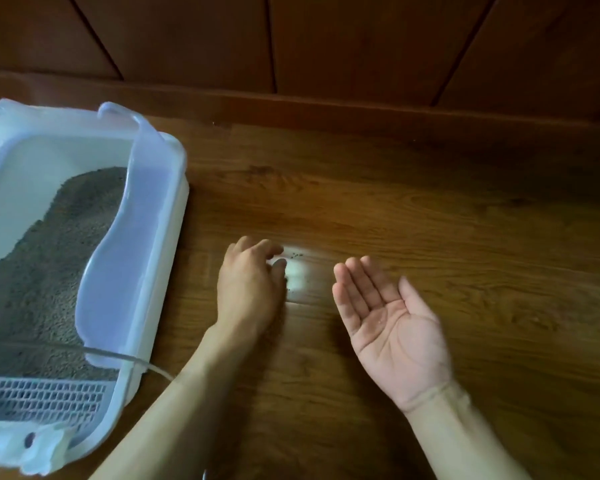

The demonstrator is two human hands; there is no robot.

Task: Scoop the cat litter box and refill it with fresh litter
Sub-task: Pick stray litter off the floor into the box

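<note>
A white litter box (160, 244) with a translucent raised rim stands on the wooden floor at the left. Grey litter (49, 258) fills its bottom. A slotted grey scoop (39, 398) lies in its near end. My left hand (250, 289) rests palm down on the floor just right of the box, its fingertips next to a few spilled litter grains (296, 255). My right hand (385, 320) is held palm up with straight fingers, a few specks on the palm, holding nothing.
A dark wooden wall with a skirting board (326, 102) runs along the far side. A thin grey cord (142, 362) crosses the box's near corner. A white bag or cloth (32, 448) lies at the bottom left. Wooden floor (465, 220) stretches to the right.
</note>
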